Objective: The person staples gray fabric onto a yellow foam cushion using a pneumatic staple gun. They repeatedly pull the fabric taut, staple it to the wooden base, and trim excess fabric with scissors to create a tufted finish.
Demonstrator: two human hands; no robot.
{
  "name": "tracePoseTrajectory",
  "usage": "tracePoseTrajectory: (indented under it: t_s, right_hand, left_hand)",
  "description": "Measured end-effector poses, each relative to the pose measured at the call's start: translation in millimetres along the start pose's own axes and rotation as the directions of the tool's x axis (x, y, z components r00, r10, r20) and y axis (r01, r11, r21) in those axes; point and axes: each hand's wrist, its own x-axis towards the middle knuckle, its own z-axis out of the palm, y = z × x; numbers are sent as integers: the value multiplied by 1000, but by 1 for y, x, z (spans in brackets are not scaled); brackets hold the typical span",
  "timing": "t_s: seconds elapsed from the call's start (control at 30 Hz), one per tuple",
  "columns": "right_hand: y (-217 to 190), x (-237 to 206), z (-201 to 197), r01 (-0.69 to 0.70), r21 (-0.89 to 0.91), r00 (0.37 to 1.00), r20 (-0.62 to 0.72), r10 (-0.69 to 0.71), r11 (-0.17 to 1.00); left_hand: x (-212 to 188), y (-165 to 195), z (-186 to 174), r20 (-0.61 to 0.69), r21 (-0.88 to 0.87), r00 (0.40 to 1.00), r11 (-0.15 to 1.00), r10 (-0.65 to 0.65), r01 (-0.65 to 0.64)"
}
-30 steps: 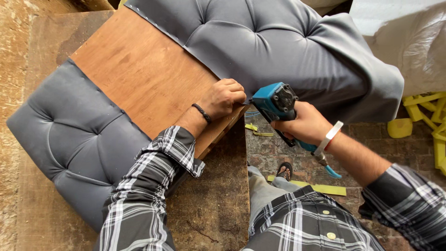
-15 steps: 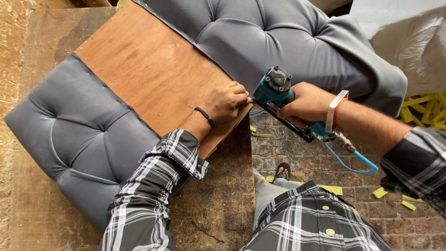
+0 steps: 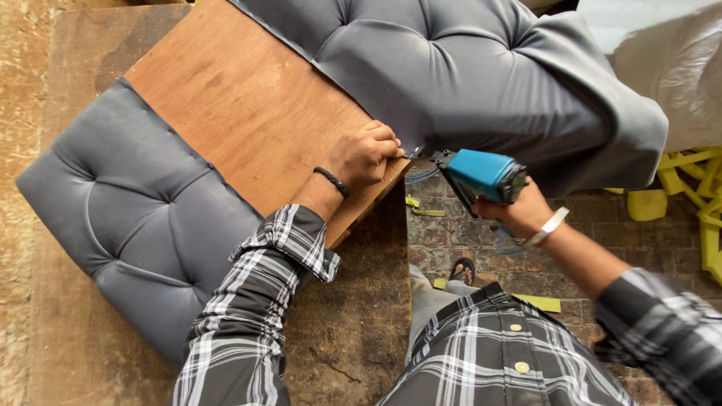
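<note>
My left hand (image 3: 366, 154) presses on the near corner of a brown plywood panel (image 3: 248, 120), pinching the edge of grey fabric there. Grey tufted upholstery (image 3: 466, 68) covers the panel's far side, and a second grey tufted cushion part (image 3: 143, 218) lies at its left. My right hand (image 3: 519, 214) grips a blue pneumatic staple gun (image 3: 477, 177), its nose pointing at the panel's corner just right of my left fingers. A blue air hose (image 3: 421, 177) shows below the corner.
The panel rests on a worn dark wooden workbench (image 3: 353, 316). A brick floor (image 3: 594, 218) lies to the right with yellow scraps (image 3: 541, 303) and yellow plastic pieces (image 3: 696, 192). A white wrapped bundle (image 3: 669, 60) sits at the upper right. My sandalled foot (image 3: 462, 269) shows below.
The staple gun has swung from above the corner to a lower spot right of it, nose now aimed at the panel edge. My left hand has stayed on the corner.
</note>
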Motion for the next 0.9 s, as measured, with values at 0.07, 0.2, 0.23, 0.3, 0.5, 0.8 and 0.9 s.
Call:
tracePoseTrajectory:
  t_s: [0.07, 0.2, 0.23, 0.3, 0.5, 0.8, 0.9]
  right_hand:
    - [30, 0, 7, 56, -55, 997, -55, -59, 997]
    - [67, 20, 34, 146, -94, 986, -63, -152, 985]
    - [73, 24, 38, 185, -112, 980, -49, -191, 976]
    - [83, 34, 45, 288, -199, 954, -26, -299, 937]
    - [100, 58, 58, 340, -51, 940, -24, -341, 939]
    - [56, 44, 0, -79, 55, 967, 247, 63, 995]
    - [39, 15, -57, 159, -54, 926, 356, -130, 986]
  left_hand:
    - [1, 4, 0, 1, -3, 999, 999, -34, 34]
    - [-3, 25, 6, -69, 9, 966, 968, -250, 251]
    - [-5, 31, 9, -103, 28, 952, 956, -288, 292]
    - [-7, 42, 16, -176, 79, 919, 925, -353, 371]
    - [-9, 48, 31, -300, 88, 809, 830, -505, 550]
    - [-9, 46, 24, -336, 86, 798, 827, -500, 555]
    - [-3, 46, 20, -347, 117, 790, 813, -505, 571]
